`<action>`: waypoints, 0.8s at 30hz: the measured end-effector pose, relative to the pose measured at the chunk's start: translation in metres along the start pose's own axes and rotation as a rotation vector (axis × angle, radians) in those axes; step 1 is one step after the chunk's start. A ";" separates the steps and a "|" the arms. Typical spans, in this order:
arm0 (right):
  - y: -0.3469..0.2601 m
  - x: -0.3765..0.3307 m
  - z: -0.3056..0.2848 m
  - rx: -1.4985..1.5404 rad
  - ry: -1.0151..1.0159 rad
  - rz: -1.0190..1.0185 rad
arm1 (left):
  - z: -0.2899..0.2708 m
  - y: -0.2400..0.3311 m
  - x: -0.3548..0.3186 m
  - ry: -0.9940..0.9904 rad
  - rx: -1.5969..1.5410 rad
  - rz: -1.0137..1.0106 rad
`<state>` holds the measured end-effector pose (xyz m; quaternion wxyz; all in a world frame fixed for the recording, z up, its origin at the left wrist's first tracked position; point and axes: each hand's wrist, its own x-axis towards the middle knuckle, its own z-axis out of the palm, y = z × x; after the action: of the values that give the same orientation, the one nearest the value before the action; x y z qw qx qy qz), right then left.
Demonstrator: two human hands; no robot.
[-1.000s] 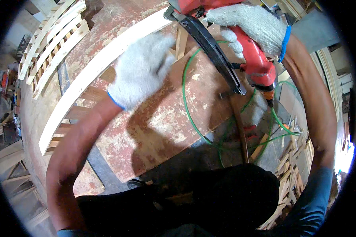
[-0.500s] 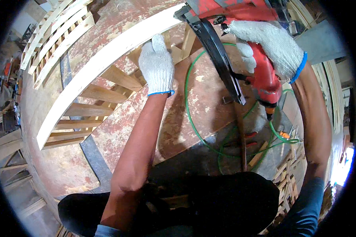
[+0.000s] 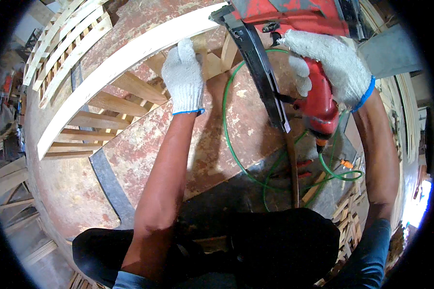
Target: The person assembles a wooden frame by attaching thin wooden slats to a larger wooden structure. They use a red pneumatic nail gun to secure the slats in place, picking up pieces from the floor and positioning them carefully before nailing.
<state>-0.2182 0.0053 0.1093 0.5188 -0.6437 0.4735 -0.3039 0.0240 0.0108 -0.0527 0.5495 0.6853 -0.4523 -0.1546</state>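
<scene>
Currently, the curved wooden frame (image 3: 116, 73) lies slantwise on the desk (image 3: 147, 166), its lower end near the desk's left edge and its other end reaching up toward the far edge, with short slats (image 3: 118, 102) fanning out along the inner side of its pale rail. The left hand (image 3: 183, 77), in a white knitted glove with a blue cuff, rests against the inside of that rail, thumb upward; its fingers are hidden, so I cannot tell whether the grip pinches a slat. The right hand (image 3: 333, 72), gloved alike, has its grip wrapped around the handle of a red nail gun (image 3: 299, 18), whose black nose is at the upper end of the rail; actual contact is unclear. A green hose (image 3: 225, 108) joins the handle's base and loops over the desk's near edge. Other slatted frames (image 3: 67, 53) sit toward the far left corner. Beyond the near edge, at right, lie red-handled pliers (image 3: 305, 174) and wood offcuts (image 3: 346, 219).
</scene>
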 end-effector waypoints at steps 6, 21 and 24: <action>0.006 0.000 0.001 0.105 -0.030 0.104 | -0.026 0.003 0.004 -0.143 0.103 -0.043; -0.004 -0.011 -0.005 0.237 -0.143 0.328 | -0.022 0.023 -0.002 0.025 -0.467 -0.333; -0.007 -0.013 -0.006 0.055 -0.072 0.197 | -0.022 0.022 -0.004 0.016 -0.513 -0.338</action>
<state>-0.2258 0.0152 0.1190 0.5802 -0.5899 0.5072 -0.2410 0.0280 0.0280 -0.0267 0.6746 0.5910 -0.2738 -0.3474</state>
